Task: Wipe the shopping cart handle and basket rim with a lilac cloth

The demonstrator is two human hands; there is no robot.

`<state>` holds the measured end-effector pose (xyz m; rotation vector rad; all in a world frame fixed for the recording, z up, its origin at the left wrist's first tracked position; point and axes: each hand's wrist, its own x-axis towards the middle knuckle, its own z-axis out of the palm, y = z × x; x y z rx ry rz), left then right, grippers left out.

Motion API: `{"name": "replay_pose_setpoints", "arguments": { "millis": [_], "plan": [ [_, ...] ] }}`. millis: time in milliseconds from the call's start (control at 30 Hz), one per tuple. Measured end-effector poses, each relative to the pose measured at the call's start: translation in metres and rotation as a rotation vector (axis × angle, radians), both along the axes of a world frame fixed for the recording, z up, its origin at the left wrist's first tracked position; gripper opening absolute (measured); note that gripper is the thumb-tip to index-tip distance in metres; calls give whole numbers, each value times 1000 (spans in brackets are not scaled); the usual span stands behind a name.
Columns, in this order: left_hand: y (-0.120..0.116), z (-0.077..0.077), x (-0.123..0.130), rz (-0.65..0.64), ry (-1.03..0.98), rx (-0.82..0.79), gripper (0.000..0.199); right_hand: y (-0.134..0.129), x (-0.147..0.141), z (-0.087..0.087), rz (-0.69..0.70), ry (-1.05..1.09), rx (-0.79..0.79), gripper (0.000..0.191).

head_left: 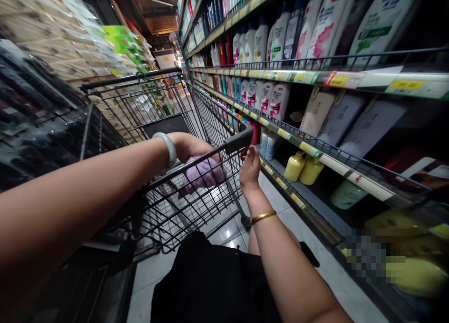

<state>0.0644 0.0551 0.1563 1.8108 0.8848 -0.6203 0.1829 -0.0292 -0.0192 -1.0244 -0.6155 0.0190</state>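
Observation:
A metal shopping cart with wire sides stands in front of me. Reaching over its near rim, my left hand is inside the basket, its fingers around a soft purple cloth seen through the wires. A pale bangle circles that wrist. My right hand is at the cart's near right corner, outside the basket, with its fingers bent together against the wires below the dark corner piece. A gold bracelet is on the right wrist.
Shelves on the right hold shampoo bottles, boxes and yellow bottles. Wrapped packs are stacked on the left. Pale floor tiles show beneath the cart. Black clothing covers my lap.

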Motion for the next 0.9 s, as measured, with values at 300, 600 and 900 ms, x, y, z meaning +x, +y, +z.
{"name": "replay_pose_setpoints", "arguments": {
  "millis": [300, 600, 900],
  "plan": [
    [-5, -27, 3, 79, 128, -141, 26, -2, -3, -1, 7, -1, -7, 53],
    [-9, 1, 5, 195, -173, -216, 24, -2, -1, 0, -32, 4, -18, 55],
    [-20, 10, 19, 149, -220, -93, 25, -5, -2, 1, -27, 14, -40, 56]
  ]
}}
